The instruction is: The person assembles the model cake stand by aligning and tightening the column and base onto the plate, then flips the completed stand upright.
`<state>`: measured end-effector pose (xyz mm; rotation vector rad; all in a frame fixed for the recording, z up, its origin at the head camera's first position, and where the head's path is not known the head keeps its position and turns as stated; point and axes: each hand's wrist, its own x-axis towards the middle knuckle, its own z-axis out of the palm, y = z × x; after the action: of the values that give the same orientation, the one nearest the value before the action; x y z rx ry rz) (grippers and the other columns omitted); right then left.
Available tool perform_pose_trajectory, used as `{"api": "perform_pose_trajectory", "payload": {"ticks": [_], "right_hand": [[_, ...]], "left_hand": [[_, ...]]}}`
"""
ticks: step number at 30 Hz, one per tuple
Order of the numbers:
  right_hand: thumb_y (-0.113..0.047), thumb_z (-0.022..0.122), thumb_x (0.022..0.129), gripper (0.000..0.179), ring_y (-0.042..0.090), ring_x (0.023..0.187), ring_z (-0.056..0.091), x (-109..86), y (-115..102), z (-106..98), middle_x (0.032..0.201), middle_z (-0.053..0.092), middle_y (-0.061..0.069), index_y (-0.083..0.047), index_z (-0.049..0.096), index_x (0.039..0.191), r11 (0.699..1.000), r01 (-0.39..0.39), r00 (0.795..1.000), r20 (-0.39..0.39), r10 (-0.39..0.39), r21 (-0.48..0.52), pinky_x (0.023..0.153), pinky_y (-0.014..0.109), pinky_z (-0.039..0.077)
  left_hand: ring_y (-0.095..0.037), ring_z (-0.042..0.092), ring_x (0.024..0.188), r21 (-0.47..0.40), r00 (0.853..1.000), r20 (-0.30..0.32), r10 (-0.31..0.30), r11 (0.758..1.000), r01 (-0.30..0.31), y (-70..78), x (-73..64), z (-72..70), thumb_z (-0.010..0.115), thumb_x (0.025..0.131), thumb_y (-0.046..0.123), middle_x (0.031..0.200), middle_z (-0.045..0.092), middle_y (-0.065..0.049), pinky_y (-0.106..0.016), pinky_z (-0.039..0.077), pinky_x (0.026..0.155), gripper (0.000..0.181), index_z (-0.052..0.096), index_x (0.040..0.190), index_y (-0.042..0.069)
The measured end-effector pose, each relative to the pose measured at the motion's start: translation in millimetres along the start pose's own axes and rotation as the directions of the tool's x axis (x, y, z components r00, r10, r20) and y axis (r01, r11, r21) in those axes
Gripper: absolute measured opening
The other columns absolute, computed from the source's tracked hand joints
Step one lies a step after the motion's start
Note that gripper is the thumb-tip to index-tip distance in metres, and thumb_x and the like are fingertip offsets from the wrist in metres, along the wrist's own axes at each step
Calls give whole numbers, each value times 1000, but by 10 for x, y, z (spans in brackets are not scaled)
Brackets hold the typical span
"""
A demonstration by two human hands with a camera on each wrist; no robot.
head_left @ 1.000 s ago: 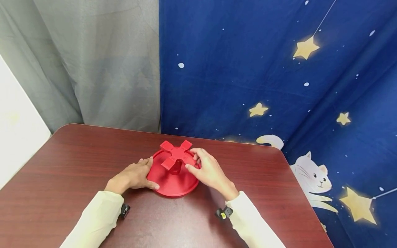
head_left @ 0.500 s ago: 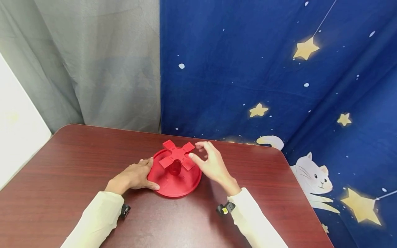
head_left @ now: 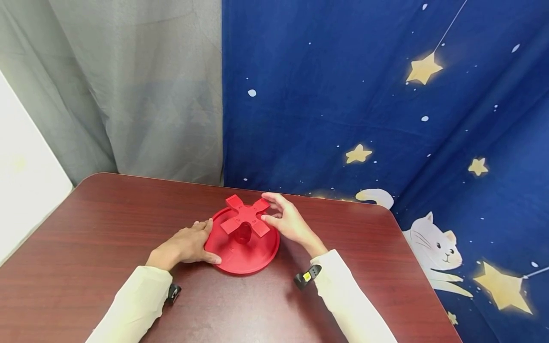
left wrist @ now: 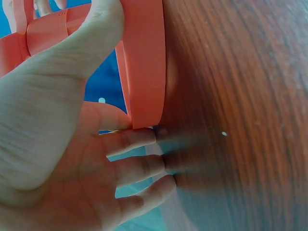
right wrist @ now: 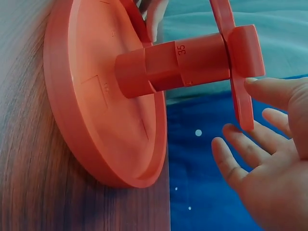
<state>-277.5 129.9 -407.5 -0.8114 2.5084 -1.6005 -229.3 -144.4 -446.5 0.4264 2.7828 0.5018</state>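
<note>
A red round base (head_left: 240, 263) with a raised rim stands on the table. From its middle rises a stepped red post (right wrist: 161, 67) marked with numbers. On the post sits a red cross-shaped top (head_left: 246, 215) with four arms. My left hand (head_left: 185, 245) holds the base's rim at the left, thumb over the front edge and fingers spread along the far side. At the right, my right hand (head_left: 291, 223) is at the cross's back right arm. In the right wrist view its thumb (right wrist: 269, 91) touches the cross, and the other fingers stretch loosely past an arm.
The brown wooden table (head_left: 103, 228) has rounded far corners. Behind it hang a grey curtain (head_left: 163, 95) and a blue curtain (head_left: 309, 95) with stars and a cat. A white surface (head_left: 25, 166) stands at the left.
The cross turned a little between the first two frames, while my right hand came off it. Now the right hand is back at the back right arm. The left hand keeps its place.
</note>
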Motion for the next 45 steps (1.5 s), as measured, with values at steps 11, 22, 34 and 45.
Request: {"api": "perform_pose_trajectory", "payload": {"ticks": [11,22,34,45], "right_hand": [[3,73,85,42,30,100,69,-8,-4,68,120,68,16,-1,62,125,985,-42,988,-156,16,-169,89,41,57],[-3,77,83,39,25,91,68,-107,4,70,110,66,13,-2,64,120,956,19,985,-157,-67,-293,80,36,60],[-24,83,82,40,10,77,61,-257,-21,51,93,61,-1,-9,68,116,856,91,980,-105,-166,-509,72,26,55],[-36,79,84,47,12,78,59,-352,-96,196,91,56,-7,-15,61,120,826,39,985,-115,-125,-563,67,22,51]], "left_hand": [[-55,33,138,-3,1000,5,3,1000,-3,4,-2,3,82,69,60,151,36,-32,-65,36,107,120,28,150,-10],[-56,33,137,-8,1000,9,-9,1000,9,1,3,-11,82,67,62,151,35,-33,-66,37,105,123,28,151,-9],[-56,32,138,0,1000,16,-14,1000,14,2,0,-11,82,67,62,151,34,-33,-67,35,106,123,27,151,-9],[-56,34,136,-3,1000,4,-8,1000,8,2,-6,-8,82,67,61,151,35,-33,-66,38,105,123,27,151,-10]]}}
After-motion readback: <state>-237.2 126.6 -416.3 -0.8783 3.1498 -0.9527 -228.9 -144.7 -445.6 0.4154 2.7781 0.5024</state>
